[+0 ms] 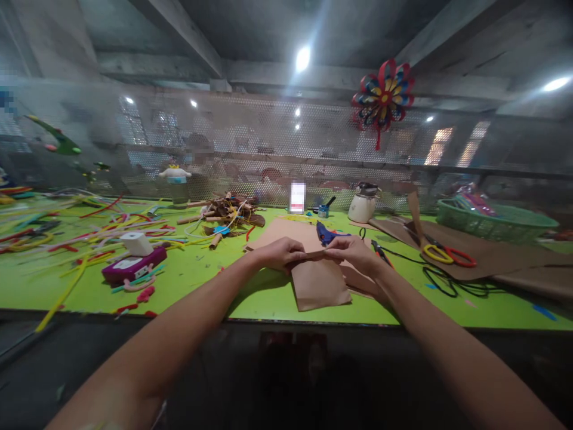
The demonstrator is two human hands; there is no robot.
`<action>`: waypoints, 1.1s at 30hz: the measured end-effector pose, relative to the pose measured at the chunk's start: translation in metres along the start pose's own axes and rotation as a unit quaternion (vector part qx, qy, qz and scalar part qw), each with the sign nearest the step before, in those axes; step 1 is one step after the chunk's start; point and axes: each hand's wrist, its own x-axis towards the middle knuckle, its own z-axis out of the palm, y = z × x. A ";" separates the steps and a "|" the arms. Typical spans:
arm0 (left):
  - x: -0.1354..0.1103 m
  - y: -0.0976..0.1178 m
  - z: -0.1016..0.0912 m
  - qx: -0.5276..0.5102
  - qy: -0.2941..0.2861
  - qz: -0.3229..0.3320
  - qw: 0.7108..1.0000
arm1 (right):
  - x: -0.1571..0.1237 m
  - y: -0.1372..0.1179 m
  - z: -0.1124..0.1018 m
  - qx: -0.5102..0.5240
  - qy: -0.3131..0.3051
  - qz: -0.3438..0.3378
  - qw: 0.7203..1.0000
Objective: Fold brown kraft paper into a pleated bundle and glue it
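Observation:
Between my two hands, over the front of the green table, is a piece of brown paper (320, 286) with its far edge folded or rolled. My left hand (283, 253) pinches the left end of that edge. The right end is pinched by the fingers of my right hand (353, 251). Just beyond my right hand lies a blue hot glue gun (329, 234), resting on a larger brown paper sheet (284, 232). More brown paper (360, 280) lies under my right wrist. Pliers or a similar tool with red-and-black handles (381, 254) sit beside the wrist.
Scissors with yellow and red handles (450, 255) lie on brown paper at right, near a black cable (441, 283) and a green basket (496, 220). A purple power strip (134, 264), scattered pipe cleaners (89, 239) and a pile of brown paper rolls (228, 212) occupy the left.

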 end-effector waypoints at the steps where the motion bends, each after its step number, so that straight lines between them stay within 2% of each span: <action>1: -0.001 0.002 0.000 -0.018 -0.005 -0.011 1.000 | 0.001 0.001 0.000 0.006 0.008 -0.009 1.000; 6: -0.004 0.009 0.001 -0.085 -0.023 -0.048 0.995 | 0.004 0.003 -0.001 0.012 0.029 -0.037 0.999; 13: -0.006 0.012 0.005 -0.080 -0.023 -0.054 0.995 | 0.000 -0.006 0.006 0.057 -0.029 0.023 0.998; 17: -0.004 0.013 0.010 -0.086 -0.010 -0.052 0.995 | 0.000 -0.007 0.011 0.040 0.010 0.028 0.999; 23: 0.000 0.011 0.013 -0.073 -0.026 -0.065 0.995 | 0.004 0.000 0.007 -0.024 0.080 -0.031 0.996; 27: 0.002 0.012 0.009 0.012 0.026 -0.031 0.999 | 0.004 0.001 0.005 -0.044 0.093 -0.045 0.994; 29: 0.003 0.015 0.006 0.016 0.039 -0.012 0.999 | 0.004 0.001 0.004 -0.033 0.095 -0.048 0.994; 33: -0.001 0.021 0.002 -0.092 -0.026 -0.040 0.995 | 0.001 -0.004 0.003 0.022 0.060 -0.042 0.997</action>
